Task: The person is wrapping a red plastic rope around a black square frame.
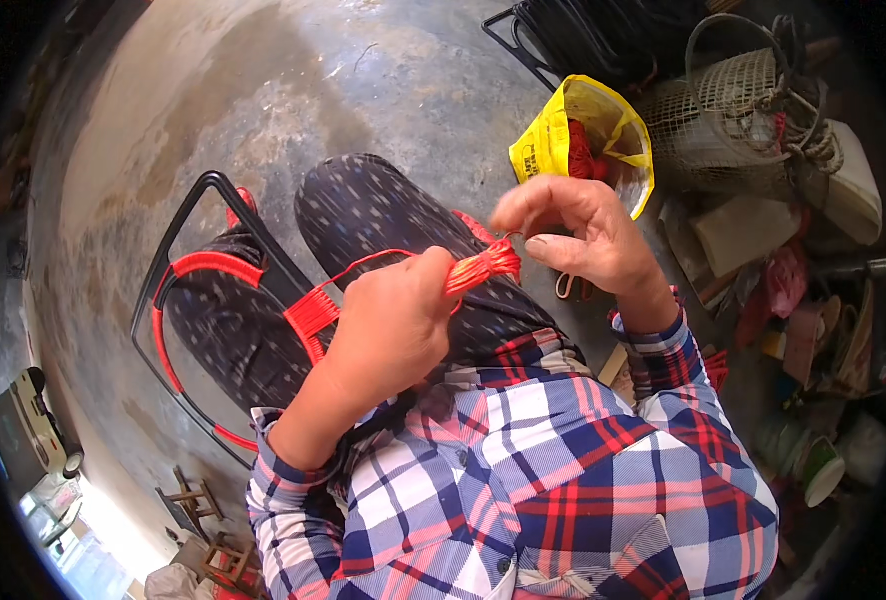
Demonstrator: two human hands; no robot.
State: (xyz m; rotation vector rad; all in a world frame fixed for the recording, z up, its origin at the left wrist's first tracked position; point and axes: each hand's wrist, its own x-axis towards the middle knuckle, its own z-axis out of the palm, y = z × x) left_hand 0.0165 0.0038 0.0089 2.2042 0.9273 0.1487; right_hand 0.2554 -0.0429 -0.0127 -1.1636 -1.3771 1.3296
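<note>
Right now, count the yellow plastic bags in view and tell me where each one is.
1. The yellow plastic bag stands open on the concrete floor, beyond the right hand, beside the woven baskets. It holds something red. Others may be hidden in the clutter at right.

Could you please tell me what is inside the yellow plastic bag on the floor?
The yellow plastic bag stands open, showing red cord inside. Its lower contents are hidden by the bag's wall.

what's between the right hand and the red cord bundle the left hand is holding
Nothing visible. The right hand pinches at the tip of the red cord bundle, which sticks out of the left hand closed around it, above the lap.
</note>
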